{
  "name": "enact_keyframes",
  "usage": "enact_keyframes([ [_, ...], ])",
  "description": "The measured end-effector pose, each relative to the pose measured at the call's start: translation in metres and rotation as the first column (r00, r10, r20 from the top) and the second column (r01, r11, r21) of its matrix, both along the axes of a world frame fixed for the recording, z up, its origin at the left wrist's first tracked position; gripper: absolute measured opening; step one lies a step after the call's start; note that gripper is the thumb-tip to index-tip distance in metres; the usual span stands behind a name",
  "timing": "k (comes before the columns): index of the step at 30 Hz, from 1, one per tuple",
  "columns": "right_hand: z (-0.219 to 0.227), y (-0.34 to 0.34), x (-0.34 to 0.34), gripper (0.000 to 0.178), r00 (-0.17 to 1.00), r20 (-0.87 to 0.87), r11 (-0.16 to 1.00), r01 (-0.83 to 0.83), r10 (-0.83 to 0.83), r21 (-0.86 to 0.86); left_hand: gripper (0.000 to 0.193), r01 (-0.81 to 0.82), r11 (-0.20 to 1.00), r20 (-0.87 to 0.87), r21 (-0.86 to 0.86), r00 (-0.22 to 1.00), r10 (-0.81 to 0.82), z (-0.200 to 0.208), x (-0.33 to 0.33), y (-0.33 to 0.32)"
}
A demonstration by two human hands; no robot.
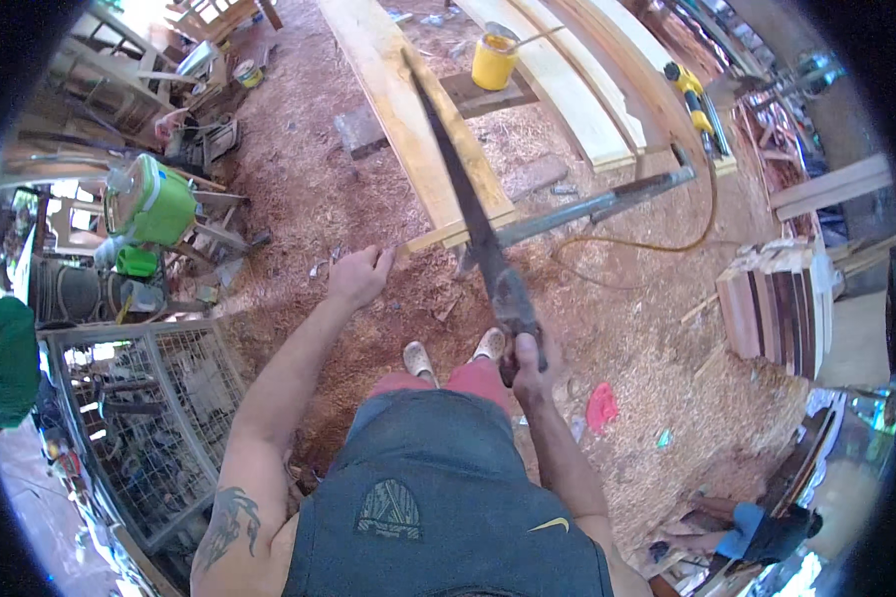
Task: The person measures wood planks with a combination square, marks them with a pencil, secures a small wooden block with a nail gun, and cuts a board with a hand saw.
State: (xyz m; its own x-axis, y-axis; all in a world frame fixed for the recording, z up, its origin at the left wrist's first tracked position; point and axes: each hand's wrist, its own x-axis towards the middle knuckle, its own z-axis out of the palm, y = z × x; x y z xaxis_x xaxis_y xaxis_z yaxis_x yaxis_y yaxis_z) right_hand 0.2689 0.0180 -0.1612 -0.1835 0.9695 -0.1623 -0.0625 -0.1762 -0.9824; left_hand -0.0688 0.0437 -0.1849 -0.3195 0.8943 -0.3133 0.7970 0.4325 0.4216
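Observation:
My right hand [534, 372] is wrapped round the handle of a handsaw [460, 179]. Its long dark blade points away from me and lies over the near end of a pale wooden plank [386, 104]. To the left, my left hand [360, 277] pinches the end of a thin wooden strip [420, 242] at the plank's near end. Whether the strip is joined to the plank, I cannot tell. The saw teeth are too small to make out.
A yellow tub [494, 62] stands beyond the plank. More boards [558, 90] lie to its right, with a yellow power tool [689, 95] on them. A metal bar [607, 199] and a hose [712, 199] are nearby. A person [757, 532] is at the lower right.

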Motion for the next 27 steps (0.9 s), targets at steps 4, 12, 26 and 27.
enact_keyframes([
  [4,-0.024,-0.012,-0.007,0.05,0.961,0.274,0.99,-0.061,0.024,0.125,0.06,0.009,1.0,0.029,0.024,1.0,-0.009,0.004,0.013,0.014],
  [12,-0.008,-0.01,-0.017,0.05,0.935,0.35,0.97,-0.139,0.062,0.198,0.074,-0.04,0.982,-0.003,-0.186,0.999,0.04,0.0,0.017,0.053],
  [26,0.011,-0.01,-0.021,0.053,0.911,0.412,0.947,-0.148,0.017,0.286,0.061,-0.104,0.967,-0.232,-0.232,0.972,0.049,-0.026,0.01,0.063],
  [27,0.014,-0.01,-0.019,0.052,0.902,0.432,0.945,-0.153,0.015,0.288,0.056,-0.016,0.971,-0.267,-0.238,0.962,-0.05,-0.03,0.007,0.063],
])
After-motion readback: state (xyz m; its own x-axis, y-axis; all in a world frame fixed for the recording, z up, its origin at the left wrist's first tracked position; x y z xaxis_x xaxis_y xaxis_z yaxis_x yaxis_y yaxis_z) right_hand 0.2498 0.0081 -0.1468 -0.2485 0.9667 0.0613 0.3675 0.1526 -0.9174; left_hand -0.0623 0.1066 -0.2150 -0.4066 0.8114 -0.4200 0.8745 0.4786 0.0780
